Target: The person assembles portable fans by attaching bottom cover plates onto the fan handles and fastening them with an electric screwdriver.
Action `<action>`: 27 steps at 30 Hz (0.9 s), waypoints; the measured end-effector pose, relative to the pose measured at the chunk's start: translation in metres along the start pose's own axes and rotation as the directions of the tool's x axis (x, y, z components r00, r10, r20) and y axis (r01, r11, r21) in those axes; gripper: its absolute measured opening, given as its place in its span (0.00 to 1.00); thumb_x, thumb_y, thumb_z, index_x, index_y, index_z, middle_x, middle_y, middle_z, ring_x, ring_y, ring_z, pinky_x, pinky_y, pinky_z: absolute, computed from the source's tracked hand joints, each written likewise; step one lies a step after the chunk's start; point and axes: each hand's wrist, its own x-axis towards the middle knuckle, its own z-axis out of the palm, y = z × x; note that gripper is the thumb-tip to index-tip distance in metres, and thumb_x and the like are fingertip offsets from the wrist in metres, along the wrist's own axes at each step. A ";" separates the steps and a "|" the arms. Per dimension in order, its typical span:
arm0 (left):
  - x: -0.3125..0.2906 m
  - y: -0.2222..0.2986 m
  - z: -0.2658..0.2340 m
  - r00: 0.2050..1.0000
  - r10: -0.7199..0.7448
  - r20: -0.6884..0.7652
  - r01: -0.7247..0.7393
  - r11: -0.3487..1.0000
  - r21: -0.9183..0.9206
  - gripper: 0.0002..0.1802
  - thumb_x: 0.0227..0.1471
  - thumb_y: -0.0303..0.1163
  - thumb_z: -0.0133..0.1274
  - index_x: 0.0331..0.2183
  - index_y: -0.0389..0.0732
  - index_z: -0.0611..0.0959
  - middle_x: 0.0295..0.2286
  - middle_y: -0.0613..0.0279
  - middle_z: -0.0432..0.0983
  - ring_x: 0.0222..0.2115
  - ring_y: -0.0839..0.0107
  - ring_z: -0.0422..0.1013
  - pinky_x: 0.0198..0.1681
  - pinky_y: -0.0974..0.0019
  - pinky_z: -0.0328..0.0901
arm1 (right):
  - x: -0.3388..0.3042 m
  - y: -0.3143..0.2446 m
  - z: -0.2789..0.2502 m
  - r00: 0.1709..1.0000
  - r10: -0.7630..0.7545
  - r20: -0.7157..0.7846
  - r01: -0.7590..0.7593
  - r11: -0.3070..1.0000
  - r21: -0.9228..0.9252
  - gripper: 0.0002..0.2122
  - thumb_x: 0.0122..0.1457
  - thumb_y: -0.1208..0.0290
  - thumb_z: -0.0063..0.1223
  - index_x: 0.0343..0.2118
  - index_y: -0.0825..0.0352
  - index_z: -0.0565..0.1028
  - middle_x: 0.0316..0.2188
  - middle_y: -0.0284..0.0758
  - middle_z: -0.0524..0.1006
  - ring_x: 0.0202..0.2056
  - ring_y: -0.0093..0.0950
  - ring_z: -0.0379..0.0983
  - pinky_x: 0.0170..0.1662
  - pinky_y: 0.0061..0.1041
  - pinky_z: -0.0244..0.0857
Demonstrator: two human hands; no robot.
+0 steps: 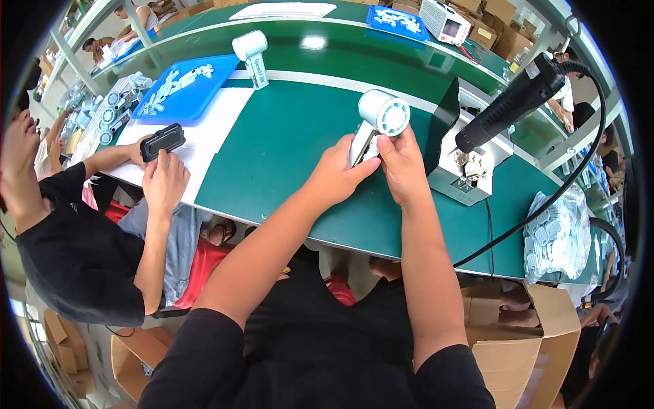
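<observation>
Above the bench, my two hands hold a pale, white-looking handheld fan [380, 112], its round slotted head tilted up and to the right. My left hand [337, 172] is closed round the handle from the left side. On the other side, my right hand [403, 169] grips the handle just below the head, thumb in front. A dark strip shows along the handle between my hands; the rest of the handle is covered by fingers. Right of my right hand are a box-shaped screw feeder [466, 174] and a black electric screwdriver [511, 102] hanging over it.
Another fan [252, 58] stands at the back left, beside a blue tray [197, 102] of small white parts. A co-worker at left holds a black case [162, 141]. At right lie a bag of plastic parts [555, 235] and a looping black cable [538, 208]. A cardboard box [501, 354] sits below.
</observation>
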 end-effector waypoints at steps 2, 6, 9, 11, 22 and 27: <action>0.000 0.001 0.000 1.000 0.007 -0.010 -0.007 1.000 0.023 0.28 0.48 0.45 0.57 0.41 0.30 0.72 0.33 0.47 0.75 0.34 0.60 0.72 0.38 0.62 0.65 | 0.000 -0.001 0.002 1.000 0.013 -0.024 -0.013 1.000 -0.006 0.26 0.56 0.72 0.54 0.57 0.66 0.58 0.47 0.35 0.69 0.47 0.25 0.65 0.54 0.27 0.57; -0.001 0.001 0.000 0.998 0.039 -0.055 -0.034 0.996 0.079 0.26 0.48 0.40 0.57 0.43 0.32 0.72 0.29 0.59 0.73 0.25 0.76 0.68 0.27 0.70 0.64 | 0.000 -0.002 0.004 1.000 -0.014 -0.023 0.014 0.999 0.031 0.28 0.56 0.72 0.55 0.58 0.65 0.57 0.46 0.34 0.70 0.47 0.25 0.65 0.54 0.28 0.57; 0.000 -0.001 0.000 1.000 -0.005 -0.016 0.005 1.000 -0.004 0.26 0.49 0.40 0.57 0.44 0.32 0.71 0.29 0.61 0.72 0.24 0.77 0.68 0.26 0.71 0.64 | 0.001 -0.003 0.003 1.000 -0.010 -0.028 0.011 0.999 0.047 0.29 0.55 0.72 0.57 0.58 0.65 0.57 0.46 0.34 0.69 0.48 0.25 0.65 0.54 0.28 0.57; 0.002 -0.004 0.000 1.000 -0.021 0.005 0.022 0.999 -0.041 0.26 0.49 0.39 0.57 0.44 0.33 0.71 0.29 0.61 0.72 0.24 0.77 0.68 0.26 0.71 0.64 | 0.000 -0.004 0.002 0.999 -0.004 -0.032 0.006 0.998 0.056 0.29 0.54 0.72 0.57 0.58 0.64 0.57 0.47 0.34 0.69 0.49 0.25 0.64 0.54 0.28 0.57; -0.001 0.002 0.000 1.000 -0.008 0.030 0.007 1.000 0.025 0.27 0.49 0.41 0.56 0.43 0.29 0.71 0.31 0.49 0.74 0.31 0.63 0.72 0.35 0.63 0.65 | -0.002 -0.009 -0.003 0.999 0.032 0.019 -0.032 0.998 0.048 0.31 0.52 0.76 0.58 0.58 0.64 0.57 0.51 0.32 0.68 0.52 0.25 0.63 0.56 0.28 0.56; -0.001 0.000 -0.002 1.000 -0.001 0.000 0.001 0.999 0.036 0.27 0.49 0.42 0.56 0.43 0.30 0.71 0.31 0.48 0.75 0.31 0.61 0.72 0.35 0.62 0.65 | -0.001 -0.007 0.003 1.000 0.012 -0.002 -0.012 0.999 0.038 0.32 0.52 0.77 0.59 0.58 0.63 0.57 0.49 0.33 0.69 0.50 0.25 0.64 0.55 0.28 0.57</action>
